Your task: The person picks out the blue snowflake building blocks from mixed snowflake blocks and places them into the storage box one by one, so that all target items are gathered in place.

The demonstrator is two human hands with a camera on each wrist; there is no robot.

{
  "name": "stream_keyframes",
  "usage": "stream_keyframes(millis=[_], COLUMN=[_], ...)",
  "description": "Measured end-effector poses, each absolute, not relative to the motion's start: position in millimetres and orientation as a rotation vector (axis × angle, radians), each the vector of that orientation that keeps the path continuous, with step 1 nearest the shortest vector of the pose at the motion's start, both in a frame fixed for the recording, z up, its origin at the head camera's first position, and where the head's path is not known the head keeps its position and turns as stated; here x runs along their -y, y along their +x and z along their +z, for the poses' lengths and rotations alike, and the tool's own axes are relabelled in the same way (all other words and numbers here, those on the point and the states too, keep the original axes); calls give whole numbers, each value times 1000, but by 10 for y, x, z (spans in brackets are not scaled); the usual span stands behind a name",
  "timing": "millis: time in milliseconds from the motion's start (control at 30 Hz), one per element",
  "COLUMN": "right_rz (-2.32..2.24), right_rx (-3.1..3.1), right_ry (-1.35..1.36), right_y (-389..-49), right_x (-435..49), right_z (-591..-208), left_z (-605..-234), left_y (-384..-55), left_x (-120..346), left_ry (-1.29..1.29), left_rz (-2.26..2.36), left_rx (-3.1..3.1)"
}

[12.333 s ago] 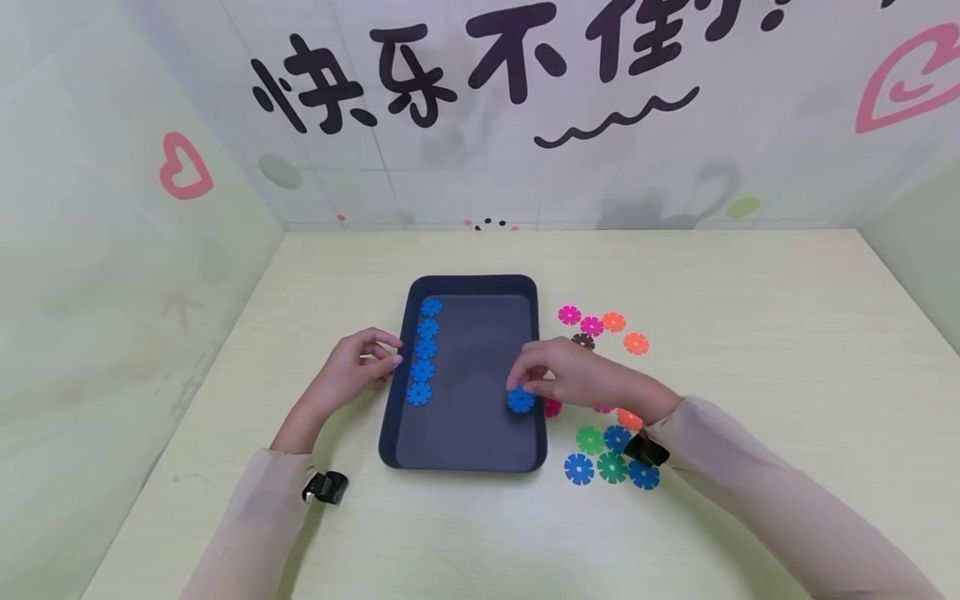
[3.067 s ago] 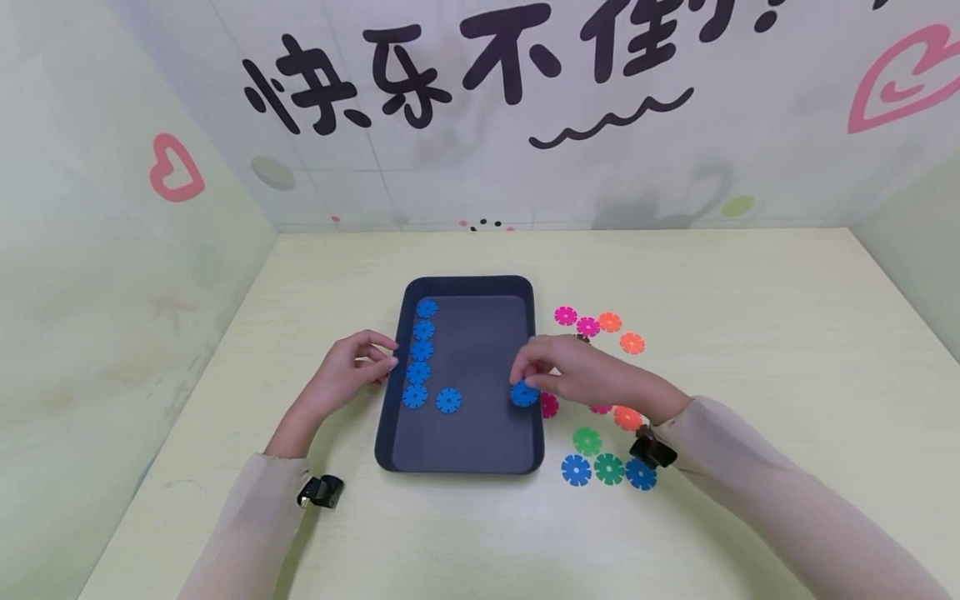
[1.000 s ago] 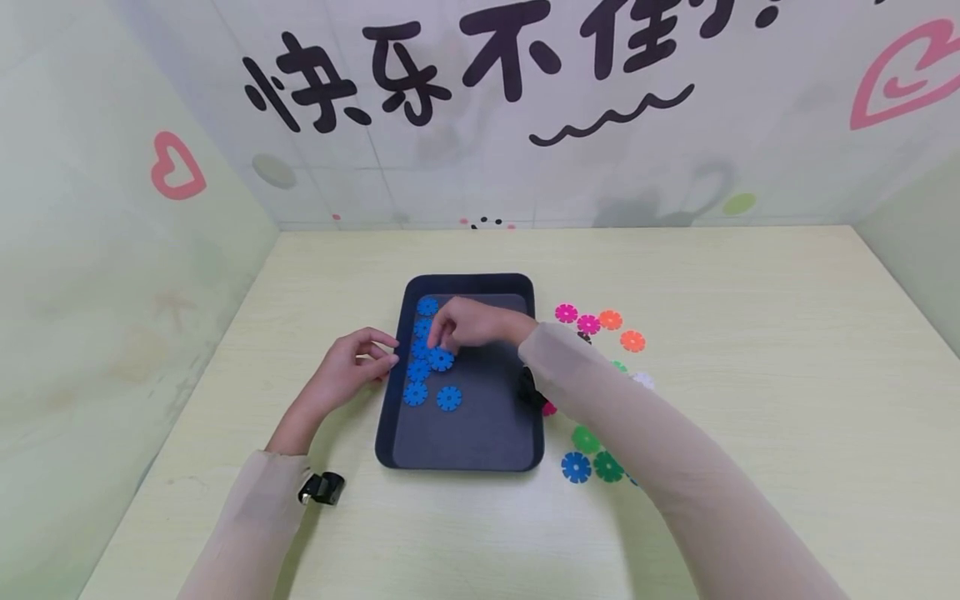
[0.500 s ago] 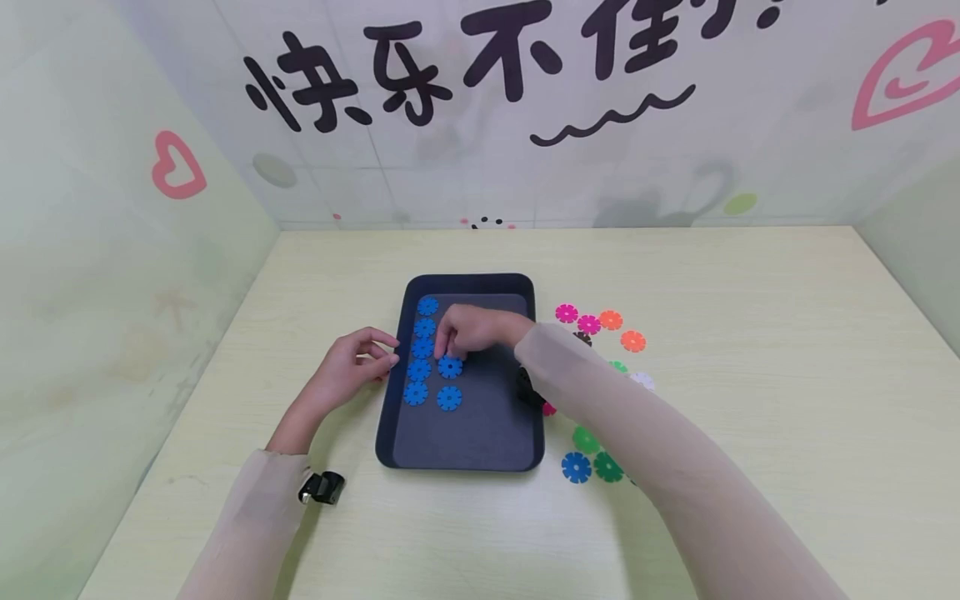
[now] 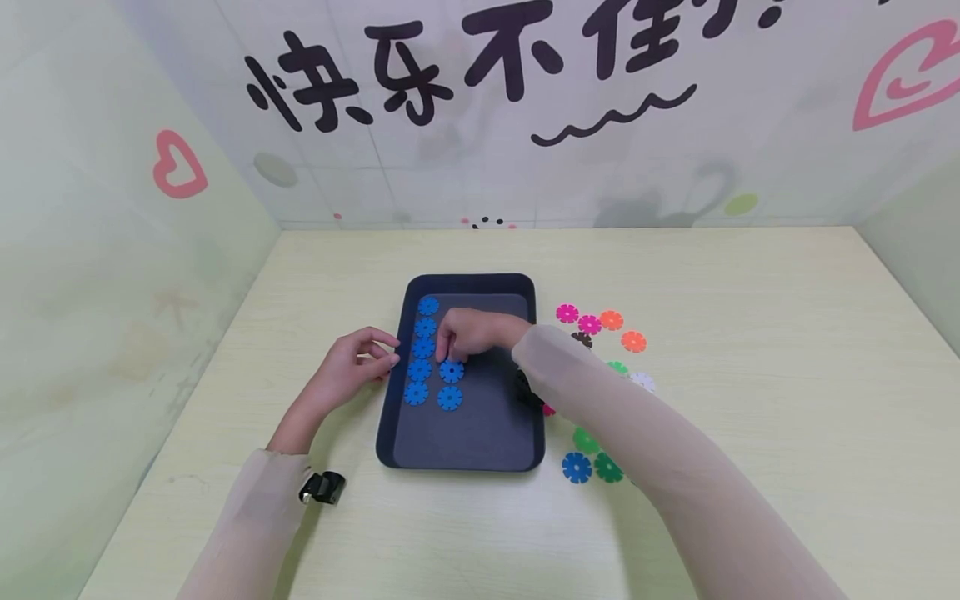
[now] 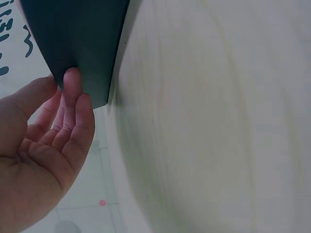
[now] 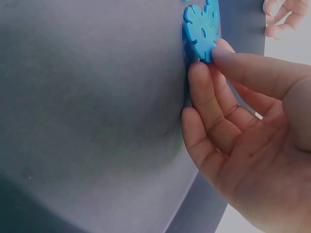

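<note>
A dark rectangular tray (image 5: 465, 450) holds several blue notched plastic discs, most of them in a column (image 5: 419, 369) along its left side. My right hand (image 5: 472, 329) reaches over the tray's right wall. Its thumb and fingers pinch the edge of a blue notched disc (image 7: 201, 34), close over the tray floor. This disc sits just behind another blue disc (image 5: 450, 398), right of the column. On the outer left side, my left hand (image 5: 356, 367) touches the tray with relaxed fingertips; in the left wrist view, fingers (image 6: 73, 80) rest against the tray's outer wall.
Right of the tray lie loose notched discs: pink (image 5: 567, 313), orange (image 5: 633, 342), brown (image 5: 582, 339), green (image 5: 608, 467), white (image 5: 642, 381) and blue (image 5: 577, 467). My right sleeve (image 5: 637, 433) covers some of them. A printed wall (image 5: 465, 183) stands behind the table.
A blue disc was set beside the column earlier. My right hand then carried another from the tray's right side leftward, shifting it slightly right and nearer to the first. My left hand stays put.
</note>
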State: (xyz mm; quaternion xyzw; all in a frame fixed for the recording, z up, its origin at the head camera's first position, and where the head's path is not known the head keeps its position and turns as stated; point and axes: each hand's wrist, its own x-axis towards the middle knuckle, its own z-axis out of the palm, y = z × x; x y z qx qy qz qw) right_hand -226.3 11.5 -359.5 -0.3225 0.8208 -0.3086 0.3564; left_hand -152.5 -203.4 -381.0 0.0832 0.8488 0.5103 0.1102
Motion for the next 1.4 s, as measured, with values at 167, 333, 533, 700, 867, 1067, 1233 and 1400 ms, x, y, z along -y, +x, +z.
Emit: stream_keyframes(millis=[167, 333, 533, 700, 867, 1067, 1233, 1400], right_rz=[-799, -820, -853, -841, -794, -738, -735, -757], right_rx=[-2129, -2137, -2149, -2176, -2209, -2216, -2214, -2214], right_ry=[-834, -845, -873, -951, -998, -1001, -988, -961], right_y=[-2266, -2266, -2230, -2179, -2091, -1973, -1877, -1784], right_x=[-126, -134, -217, -321, -451, -639, -812, -986], right_z=[-3600, -3577, -3456, -3354, -3273, -3233, -3215, -3226], left_z=[-3810, -3814, -3813, -3822, -3824, -3816, -3813, -3808], left_y=[-1530, -1532, -1525, -1516, -1511, -1509, -1517, -1522], left_x=[2030, 2033, 2041, 2054, 2051, 2043, 2033, 2024], left_ry=[243, 243, 247, 234, 237, 246, 252, 250], left_rz=[1497, 1500, 1509, 1506, 1491, 1484, 1487, 1478], left_rx=[-2496, -2492, -2486, -2488, -2503, -2510, -2506, -2513])
